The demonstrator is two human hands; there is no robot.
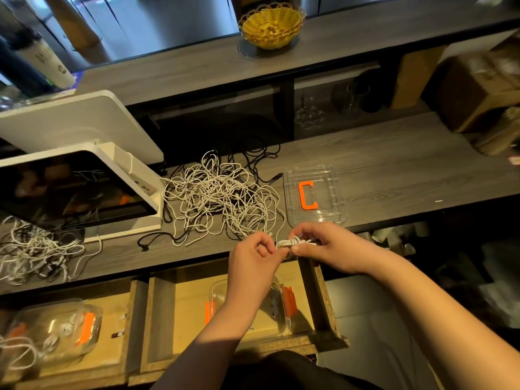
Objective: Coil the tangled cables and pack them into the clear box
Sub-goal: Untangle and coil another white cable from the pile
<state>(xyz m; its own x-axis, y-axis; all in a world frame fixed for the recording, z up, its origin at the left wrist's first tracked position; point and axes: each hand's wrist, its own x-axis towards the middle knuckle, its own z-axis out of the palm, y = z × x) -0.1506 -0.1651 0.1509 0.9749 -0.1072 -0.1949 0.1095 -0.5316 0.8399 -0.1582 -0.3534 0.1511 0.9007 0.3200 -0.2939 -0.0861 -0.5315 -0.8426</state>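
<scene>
1. Head view: both hands pinched a small white cable coil (292, 243) at the tabletop (394, 175) edge, left hand (254, 256) and right hand (327, 247) each in a closed grip.
2. The clear box (312, 194) lay just beyond them, beside the tangled cables (219, 198).

Grey wood-grain counter (394, 170) under tangled cables (219, 198), clear box (312, 192), white monitor (78, 190).

A long grey wood-grain counter (394, 175) runs across the middle, and a higher shelf (365, 38) of the same wood stands behind it at 12 o'clock. At 6 o'clock, under the counter, there are open chipboard compartments (180, 311) in warm yellow light. The floor (374, 333) at 5 o'clock is pale grey.
</scene>
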